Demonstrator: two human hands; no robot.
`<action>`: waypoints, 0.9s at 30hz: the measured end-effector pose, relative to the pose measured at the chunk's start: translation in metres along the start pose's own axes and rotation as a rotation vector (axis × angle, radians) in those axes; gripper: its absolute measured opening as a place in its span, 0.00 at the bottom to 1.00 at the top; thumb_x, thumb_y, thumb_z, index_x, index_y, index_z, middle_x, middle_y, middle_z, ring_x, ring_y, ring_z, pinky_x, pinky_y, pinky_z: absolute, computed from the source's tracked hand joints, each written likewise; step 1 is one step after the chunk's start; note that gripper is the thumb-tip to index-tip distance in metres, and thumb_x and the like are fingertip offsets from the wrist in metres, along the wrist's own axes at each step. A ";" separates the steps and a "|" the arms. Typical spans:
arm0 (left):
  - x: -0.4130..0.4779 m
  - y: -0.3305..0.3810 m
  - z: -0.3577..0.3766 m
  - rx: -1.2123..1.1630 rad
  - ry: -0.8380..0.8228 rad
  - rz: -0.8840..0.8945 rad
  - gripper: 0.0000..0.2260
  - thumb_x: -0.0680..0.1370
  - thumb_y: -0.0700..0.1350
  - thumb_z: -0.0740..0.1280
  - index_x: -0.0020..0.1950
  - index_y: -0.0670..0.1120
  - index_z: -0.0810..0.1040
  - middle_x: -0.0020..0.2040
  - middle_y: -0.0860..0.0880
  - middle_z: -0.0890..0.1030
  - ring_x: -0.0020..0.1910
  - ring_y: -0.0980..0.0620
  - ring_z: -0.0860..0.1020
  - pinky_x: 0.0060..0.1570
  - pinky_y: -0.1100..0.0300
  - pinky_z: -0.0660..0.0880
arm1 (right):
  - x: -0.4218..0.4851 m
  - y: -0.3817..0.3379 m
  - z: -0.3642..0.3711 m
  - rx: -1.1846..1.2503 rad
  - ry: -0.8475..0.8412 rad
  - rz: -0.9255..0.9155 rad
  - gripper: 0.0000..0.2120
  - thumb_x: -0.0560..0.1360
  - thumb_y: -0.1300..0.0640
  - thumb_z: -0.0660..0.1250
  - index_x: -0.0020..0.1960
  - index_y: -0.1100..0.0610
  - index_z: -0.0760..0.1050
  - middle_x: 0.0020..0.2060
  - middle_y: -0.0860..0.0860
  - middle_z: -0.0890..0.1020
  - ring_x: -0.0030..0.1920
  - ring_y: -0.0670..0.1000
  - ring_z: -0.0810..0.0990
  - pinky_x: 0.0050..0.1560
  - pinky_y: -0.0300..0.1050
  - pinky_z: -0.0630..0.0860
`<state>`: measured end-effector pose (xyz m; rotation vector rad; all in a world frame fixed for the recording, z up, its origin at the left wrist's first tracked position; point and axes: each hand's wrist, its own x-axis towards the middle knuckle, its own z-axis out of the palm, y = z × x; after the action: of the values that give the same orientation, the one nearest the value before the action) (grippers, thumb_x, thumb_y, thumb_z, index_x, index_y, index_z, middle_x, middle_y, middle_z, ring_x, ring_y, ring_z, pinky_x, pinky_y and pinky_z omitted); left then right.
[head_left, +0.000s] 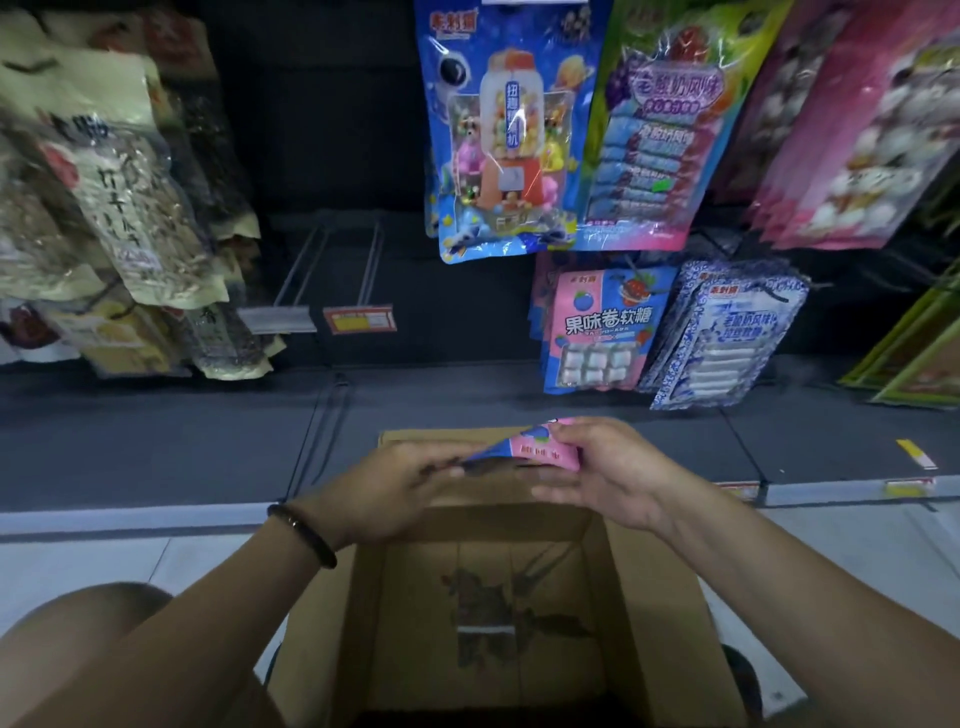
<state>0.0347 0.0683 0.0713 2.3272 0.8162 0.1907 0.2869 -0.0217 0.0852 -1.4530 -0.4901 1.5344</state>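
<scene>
A pink and blue candy packet (535, 449) is held flat between both hands above an open cardboard box (649, 597). My left hand (400, 491) pinches the packet's left end, a dark bead bracelet on its wrist. My right hand (608, 470) grips the right end with fingers curled over the top edge. The box's inside shows only a faded print on its bottom. Matching pink and blue packets (597, 332) hang on a peg straight ahead.
Blue-white patterned packets (727, 332) hang right of the matching ones, with larger candy bags (514, 130) above. Two bare pegs (337, 265) with a price tag (359, 318) stand at centre left. Beige snack bags (119, 208) hang left. A dark shelf base (156, 447) runs across.
</scene>
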 end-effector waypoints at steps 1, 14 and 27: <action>0.003 0.005 -0.001 -0.052 0.109 0.001 0.15 0.87 0.51 0.62 0.73 0.61 0.77 0.65 0.64 0.81 0.62 0.70 0.77 0.61 0.65 0.76 | 0.001 0.000 -0.002 -0.001 0.004 -0.006 0.10 0.87 0.58 0.60 0.62 0.61 0.77 0.55 0.62 0.87 0.56 0.63 0.88 0.57 0.59 0.82; 0.040 0.042 0.011 -0.851 0.399 -0.287 0.15 0.86 0.52 0.64 0.57 0.44 0.86 0.49 0.43 0.89 0.48 0.43 0.89 0.44 0.53 0.85 | 0.002 -0.013 -0.041 -0.541 0.342 -0.546 0.07 0.80 0.47 0.71 0.52 0.49 0.78 0.48 0.47 0.85 0.50 0.50 0.85 0.53 0.58 0.82; 0.093 0.076 0.027 -1.090 0.236 -0.374 0.19 0.83 0.57 0.67 0.60 0.42 0.86 0.55 0.33 0.86 0.57 0.30 0.84 0.66 0.26 0.72 | 0.012 -0.030 -0.059 -0.076 0.435 -0.590 0.20 0.84 0.53 0.68 0.41 0.67 0.72 0.37 0.63 0.79 0.42 0.54 0.83 0.53 0.58 0.80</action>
<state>0.1561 0.0645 0.0916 1.1274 0.9222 0.5822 0.3541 -0.0153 0.0896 -1.4735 -0.6416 0.7197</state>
